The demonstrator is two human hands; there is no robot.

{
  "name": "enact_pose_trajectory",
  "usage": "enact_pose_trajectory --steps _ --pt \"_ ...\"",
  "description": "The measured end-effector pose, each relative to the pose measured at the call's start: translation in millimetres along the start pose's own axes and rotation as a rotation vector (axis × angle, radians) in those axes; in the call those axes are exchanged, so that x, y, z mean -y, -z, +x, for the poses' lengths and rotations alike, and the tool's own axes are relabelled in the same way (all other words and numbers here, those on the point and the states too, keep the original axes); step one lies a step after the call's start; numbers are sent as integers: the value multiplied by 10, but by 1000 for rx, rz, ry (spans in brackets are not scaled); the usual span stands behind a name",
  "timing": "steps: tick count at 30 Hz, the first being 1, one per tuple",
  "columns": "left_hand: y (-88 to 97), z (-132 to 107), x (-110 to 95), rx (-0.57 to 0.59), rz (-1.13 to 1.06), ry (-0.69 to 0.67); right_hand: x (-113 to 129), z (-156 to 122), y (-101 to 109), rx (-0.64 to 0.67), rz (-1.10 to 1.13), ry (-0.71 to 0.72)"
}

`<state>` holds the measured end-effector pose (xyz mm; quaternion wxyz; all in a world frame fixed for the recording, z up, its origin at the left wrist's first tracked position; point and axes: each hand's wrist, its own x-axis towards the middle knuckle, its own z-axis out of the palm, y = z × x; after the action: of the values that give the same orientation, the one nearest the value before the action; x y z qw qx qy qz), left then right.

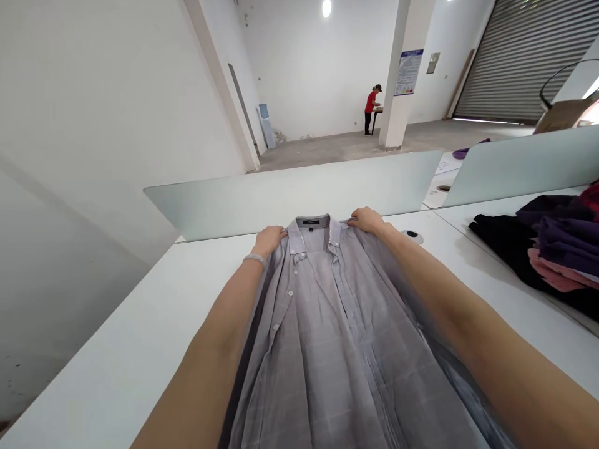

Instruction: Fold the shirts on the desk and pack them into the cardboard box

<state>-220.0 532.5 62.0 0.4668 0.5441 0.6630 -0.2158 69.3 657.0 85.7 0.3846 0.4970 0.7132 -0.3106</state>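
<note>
A grey button-up shirt stretches over the white table, its collar at the far end and its front hanging unbuttoned. My left hand, with a pale bangle at the wrist, grips the shoulder left of the collar. On the other side, my right hand has its fingers closed on the right shoulder. A dark label shows inside the neck. The sleeves are partly hidden beneath my forearms, and the lower hem runs out of view.
Frosted partitions line the far edge of the white table. Folded dark, purple and pink clothes are piled at right, near a round cable grommet. Across the room, a person in red stands at a small table beside a pillar.
</note>
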Motion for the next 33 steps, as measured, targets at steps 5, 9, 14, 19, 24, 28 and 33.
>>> enact_pose_trajectory --steps 5,9,14,19,24,28,33 --pt "-156 174 29 26 18 25 49 115 -178 7 -52 -34" --pt "-246 243 47 52 30 32 119 124 -331 2 -80 -49" --pt "-279 215 30 37 44 64 202 102 -402 -20 -83 -81" --pt "-173 -179 63 -63 -61 65 53 -218 -227 -101 -42 9" --pt "65 -1172 331 -18 -136 -24 -410 -1228 56 -50 52 227" --pt "165 -2357 612 18 -189 -44 -718 -2506 187 -46 143 291" --pt "-4 -3854 917 -58 -267 79 -947 -4109 70 -179 196 78"
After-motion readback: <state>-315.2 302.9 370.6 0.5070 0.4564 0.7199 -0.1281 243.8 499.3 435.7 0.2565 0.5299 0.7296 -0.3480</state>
